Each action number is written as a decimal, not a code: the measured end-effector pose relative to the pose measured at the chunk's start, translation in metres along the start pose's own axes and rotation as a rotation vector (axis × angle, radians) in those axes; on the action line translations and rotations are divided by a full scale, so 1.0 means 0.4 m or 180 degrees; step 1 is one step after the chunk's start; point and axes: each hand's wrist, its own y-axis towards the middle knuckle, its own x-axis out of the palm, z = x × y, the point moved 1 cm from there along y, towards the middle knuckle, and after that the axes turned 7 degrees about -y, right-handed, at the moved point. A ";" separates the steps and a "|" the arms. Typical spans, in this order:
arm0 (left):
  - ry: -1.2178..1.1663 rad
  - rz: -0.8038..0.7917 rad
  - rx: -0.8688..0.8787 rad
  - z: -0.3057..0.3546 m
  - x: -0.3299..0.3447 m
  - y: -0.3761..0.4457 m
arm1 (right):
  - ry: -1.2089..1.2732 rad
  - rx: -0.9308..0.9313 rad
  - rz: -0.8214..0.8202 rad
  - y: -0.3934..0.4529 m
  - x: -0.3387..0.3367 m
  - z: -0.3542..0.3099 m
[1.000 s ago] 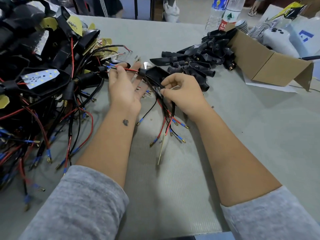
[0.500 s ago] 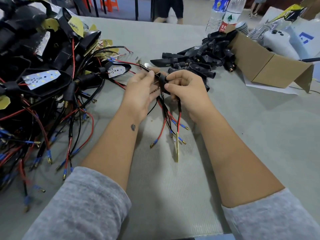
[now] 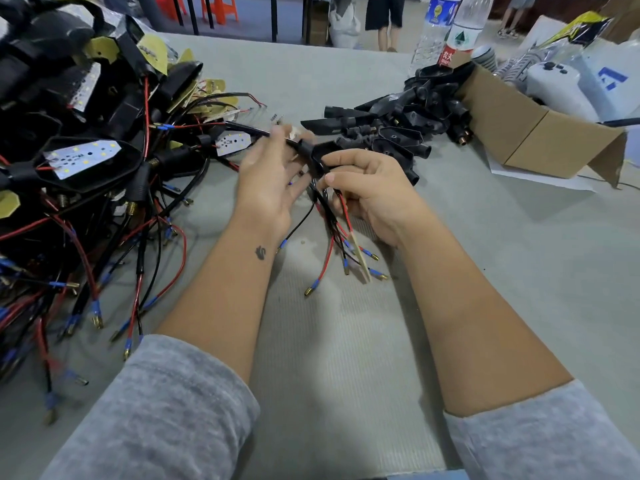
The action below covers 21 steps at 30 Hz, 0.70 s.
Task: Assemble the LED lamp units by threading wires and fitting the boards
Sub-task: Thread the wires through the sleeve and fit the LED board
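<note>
A: Which step is she on?

B: Threading, I'd judge. The right hand is pinching a black housing between thumb and fingers, and is also gripping a bundle of wires and a thin pale stick that are hanging down toward the table.

A: And the left hand?

B: It is closing its fingertips on a black cable that is running into the housing's stem. Both are held just above the table, between the finished units on the left and the pile of empty housings on the right.

A: Is the board in yet?

B: I cannot tell; the hands are hiding the housing's opening.

A: So what is the next move asking for?

B: Probably feeding the cable on through the stem while the right hand is keeping the housing steady. The wires are slack and springy, so the tips need guiding, not pushing.
</note>
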 end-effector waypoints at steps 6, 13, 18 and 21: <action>0.0458 -0.0237 0.0172 -0.011 0.003 -0.010 | 0.0502 0.0151 -0.0064 -0.002 -0.006 -0.003; -0.0354 0.0368 0.0451 0.018 -0.012 0.001 | 0.0625 0.0333 -0.0550 -0.012 -0.016 -0.012; -0.0494 0.0729 0.0587 0.026 -0.031 0.014 | 0.0448 0.0165 -0.0634 -0.013 -0.028 -0.008; -0.0555 0.0774 0.0556 0.029 -0.038 0.015 | 0.0248 0.0058 -0.0330 -0.007 -0.025 -0.008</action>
